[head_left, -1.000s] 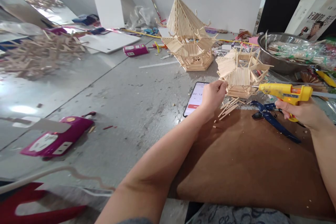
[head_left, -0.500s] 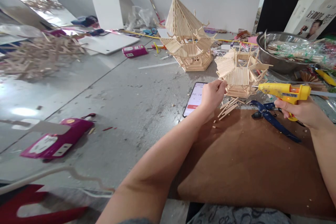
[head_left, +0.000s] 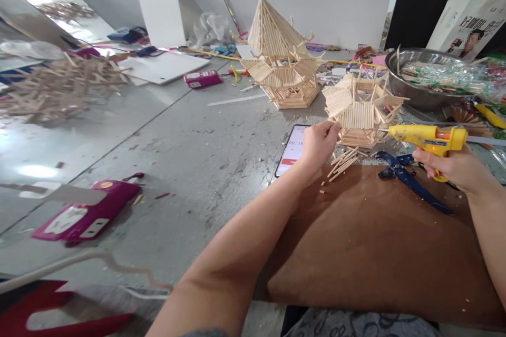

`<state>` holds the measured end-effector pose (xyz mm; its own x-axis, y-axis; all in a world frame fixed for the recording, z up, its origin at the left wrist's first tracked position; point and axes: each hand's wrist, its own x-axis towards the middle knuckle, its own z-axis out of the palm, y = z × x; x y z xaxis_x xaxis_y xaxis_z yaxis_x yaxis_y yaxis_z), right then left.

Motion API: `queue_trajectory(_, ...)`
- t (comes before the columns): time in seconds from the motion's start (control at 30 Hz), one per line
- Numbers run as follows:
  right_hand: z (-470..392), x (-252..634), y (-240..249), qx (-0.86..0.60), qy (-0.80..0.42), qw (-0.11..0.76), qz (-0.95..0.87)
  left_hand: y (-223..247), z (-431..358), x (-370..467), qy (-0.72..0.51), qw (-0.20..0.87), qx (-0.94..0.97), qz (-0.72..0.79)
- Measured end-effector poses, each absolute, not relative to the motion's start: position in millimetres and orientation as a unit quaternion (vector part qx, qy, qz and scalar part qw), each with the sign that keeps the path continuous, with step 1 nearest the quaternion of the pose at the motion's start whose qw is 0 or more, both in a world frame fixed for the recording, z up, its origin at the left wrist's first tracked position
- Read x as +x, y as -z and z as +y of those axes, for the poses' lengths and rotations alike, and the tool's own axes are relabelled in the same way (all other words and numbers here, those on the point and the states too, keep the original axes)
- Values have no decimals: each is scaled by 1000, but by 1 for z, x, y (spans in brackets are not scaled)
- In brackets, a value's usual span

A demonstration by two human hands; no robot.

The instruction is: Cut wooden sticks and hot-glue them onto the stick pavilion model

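Note:
My right hand (head_left: 454,166) grips a yellow hot glue gun (head_left: 429,137), its nozzle pointing left toward the smaller model pavilion (head_left: 358,113) made of thin wooden sticks. At the pavilion's left lower edge is my left hand (head_left: 321,141), thumb and fingers pinched together; whatever lies between the fingertips is hidden. Loose short sticks (head_left: 343,162) lie in a small heap in front of the pavilion. Below the glue gun, a dark blue hand tool (head_left: 413,181) rests on a brown mat. Partly behind my left wrist lies a phone (head_left: 291,151) with a timer on its screen.
Behind stands a taller stick pagoda (head_left: 280,58) with a pointed roof. A metal bowl (head_left: 411,95) of wrapped sticks sits at the right. To the left are a magenta box-shaped device (head_left: 90,210), a smaller one (head_left: 202,79) and a stick pile (head_left: 63,84). The brown mat (head_left: 375,253) lies before me.
Both hands, the glue gun and the pavilion keep practically the same places. Only a very slight shift of the whole view shows.

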<state>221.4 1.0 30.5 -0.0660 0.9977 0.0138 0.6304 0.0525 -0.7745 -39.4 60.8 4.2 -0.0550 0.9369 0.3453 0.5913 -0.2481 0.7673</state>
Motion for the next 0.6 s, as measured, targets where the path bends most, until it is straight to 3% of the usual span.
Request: queue_trajectory(0.6,4,223,-28,-599,-366,325,-634,4,59,-43,-447,283,632,566)
